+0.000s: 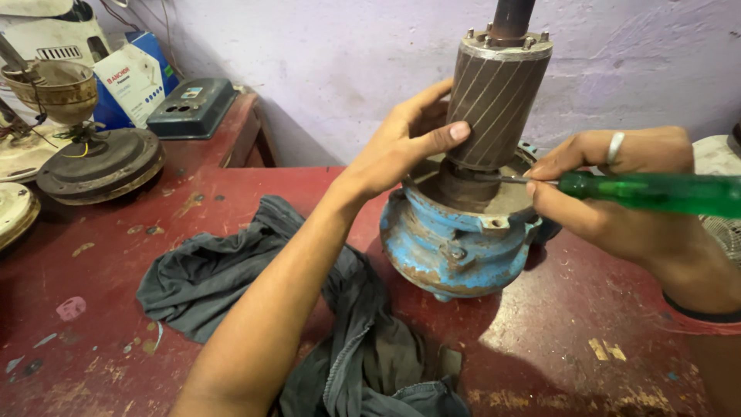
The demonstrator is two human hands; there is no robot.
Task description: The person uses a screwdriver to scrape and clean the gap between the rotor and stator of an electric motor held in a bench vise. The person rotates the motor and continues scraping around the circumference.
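- Left hand [409, 143]: open, fingers spread, thumb pressed against the side of the brown rotor [494, 104]; nothing gripped.
- Right hand [610, 193]: closed around the green screwdriver [656, 193]; metal tip lies at the rotor's base.
- Rotor stands upright in the blue pump housing [455, 247], which rests on the red table [540, 347].
- Grey cloth [231, 278] lies just left of the housing, under the left forearm.
- Fan parts [96, 166] at far left.

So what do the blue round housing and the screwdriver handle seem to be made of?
Blue round housing: probably cast metal, painted blue; the chipped paint shows rusty brown patches. Green screwdriver handle, held in the right hand: likely hard plastic, translucent and glossy.
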